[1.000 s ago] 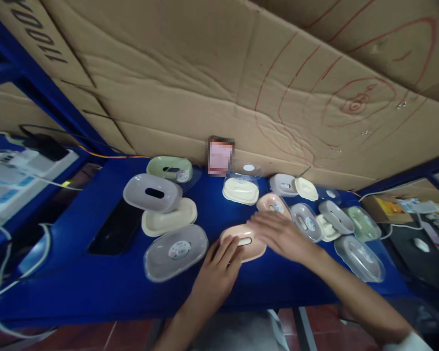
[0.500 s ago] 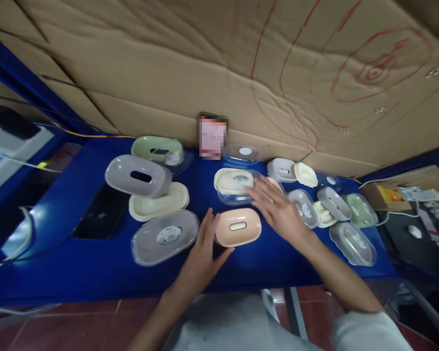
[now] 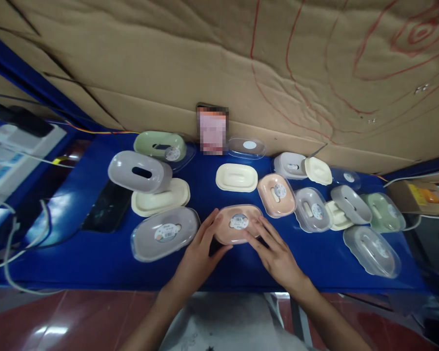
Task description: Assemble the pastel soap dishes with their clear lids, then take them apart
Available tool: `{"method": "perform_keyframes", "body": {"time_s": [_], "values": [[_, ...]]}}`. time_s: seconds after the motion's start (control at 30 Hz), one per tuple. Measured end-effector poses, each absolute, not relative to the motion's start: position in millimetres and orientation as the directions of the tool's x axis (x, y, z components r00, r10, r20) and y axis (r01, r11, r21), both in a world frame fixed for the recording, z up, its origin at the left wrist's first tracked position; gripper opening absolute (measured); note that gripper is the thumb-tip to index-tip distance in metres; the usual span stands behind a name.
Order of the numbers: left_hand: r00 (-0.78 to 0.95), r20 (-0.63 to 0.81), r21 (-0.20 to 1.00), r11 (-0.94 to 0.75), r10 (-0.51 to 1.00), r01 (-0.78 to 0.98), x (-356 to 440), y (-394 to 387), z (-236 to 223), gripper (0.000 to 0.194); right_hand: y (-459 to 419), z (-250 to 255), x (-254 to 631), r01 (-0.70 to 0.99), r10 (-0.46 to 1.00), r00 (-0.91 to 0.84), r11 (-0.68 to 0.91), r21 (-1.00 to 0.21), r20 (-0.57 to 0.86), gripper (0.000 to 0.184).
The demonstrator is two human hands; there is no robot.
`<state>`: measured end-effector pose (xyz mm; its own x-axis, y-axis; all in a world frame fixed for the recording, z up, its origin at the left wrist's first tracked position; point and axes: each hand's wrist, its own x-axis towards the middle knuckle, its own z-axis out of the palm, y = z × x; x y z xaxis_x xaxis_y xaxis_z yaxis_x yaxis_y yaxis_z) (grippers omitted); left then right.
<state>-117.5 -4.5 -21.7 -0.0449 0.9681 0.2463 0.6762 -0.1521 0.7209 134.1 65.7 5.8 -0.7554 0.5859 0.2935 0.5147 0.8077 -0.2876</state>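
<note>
Between my hands, on the blue table, is a peach oval box (image 3: 224, 235) with a clear lid (image 3: 238, 221) over its slotted top. A round printed label shows on the lid. My left hand (image 3: 201, 246) grips the box's left end, fingers behind and thumb in front. My right hand (image 3: 280, 256) has its fingertips and thumb on the lid's right part. Just behind lies a cream oval base (image 3: 236, 177). Another peach box (image 3: 277, 195), also labelled, sits behind my right hand. A grey box with a label (image 3: 166, 235) is left of my left hand.
A slotted grey box (image 3: 139, 170) rests partly on a cream tray (image 3: 161, 197), with a green box (image 3: 159, 144) behind. Several grey, cream and green pieces, including a lidded grey box (image 3: 371, 251), stand right. A phone (image 3: 212, 129) leans on the cardboard (image 3: 161, 73). Cables lie left.
My right hand has brought the clear lid from above the cream base onto the peach box. The cream base is uncovered now. My left hand stays at the box, and the view has shifted slightly.
</note>
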Motion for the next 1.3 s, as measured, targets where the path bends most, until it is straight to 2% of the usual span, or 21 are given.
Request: {"method": "perform_keyframes", "body": {"time_s": [0.23, 0.4, 0.57, 0.7, 0.77, 0.83, 0.93, 1.0, 1.17, 1.3], "values": [[-0.045, 0.291, 0.688, -0.177, 0.956, 0.704, -116.8, -9.8, -21.1, 0.062, 64.2, 2.0, 142.3, 0.48, 0.534, -0.798, 0.843, -0.242, 0.279, 0.077], [-0.071, 0.328, 0.676, -0.182, 0.942, 0.714, -108.9, -12.8, -21.4, 0.061, 63.9, 2.9, 140.8, 0.468, 0.537, -0.794, 0.839, -0.278, 0.285, 0.073], [-0.033, 0.332, 0.583, -0.178, 0.943, 0.793, -114.8, -26.0, 14.6, 0.057, 68.9, 10.5, 129.7, 0.506, 0.587, -0.747, 0.807, -0.305, 0.313, 0.06], [-0.164, 0.438, 0.45, -0.058, 0.884, 0.891, -154.4, -32.8, 37.3, 0.046, 82.6, 33.7, 106.0, 0.559, 0.595, -0.742, 0.803, -0.205, 0.309, 0.05], [-0.153, 0.42, 0.344, 0.0, 0.895, 0.939, -175.6, -35.0, 34.6, 0.048, 96.2, 49.2, 83.5, 0.529, 0.547, -0.78, 0.836, -0.145, 0.304, 0.044], [-0.102, 0.393, 0.261, -0.005, 0.914, 0.965, -190.1, -40.4, 26.2, 0.048, 113.4, 62.0, 51.3, 0.422, 0.433, -0.855, 0.901, -0.103, 0.285, 0.042], [-0.058, 0.393, 0.219, -0.032, 0.918, 0.975, -199.3, -57.8, 15.0, 0.043, 138.9, 67.8, -10.7, 0.193, 0.204, -0.954, 0.979, -0.069, 0.221, 0.039], [-0.065, 0.406, 0.205, -0.022, 0.911, 0.978, -201.9, -73.0, 11.9, 0.041, 149.3, 62.6, -51.1, 0.097, 0.105, -0.981, 0.994, -0.056, 0.165, 0.033], [-0.17, 0.399, 0.214, 0.089, 0.901, 0.973, -211.8, -102.1, 8.3, 0.044, 136.6, 47.0, -90.6, 0.078, 0.078, -0.996, 0.997, 0.013, 0.043, 0.014], [-0.267, 0.417, 0.255, 0.17, 0.869, 0.952, -220.0, -105.9, 1.2, 0.048, 116.6, 55.0, -74.5, 0.083, 0.082, -0.995, 0.996, 0.025, 0.05, 0.027]]}}
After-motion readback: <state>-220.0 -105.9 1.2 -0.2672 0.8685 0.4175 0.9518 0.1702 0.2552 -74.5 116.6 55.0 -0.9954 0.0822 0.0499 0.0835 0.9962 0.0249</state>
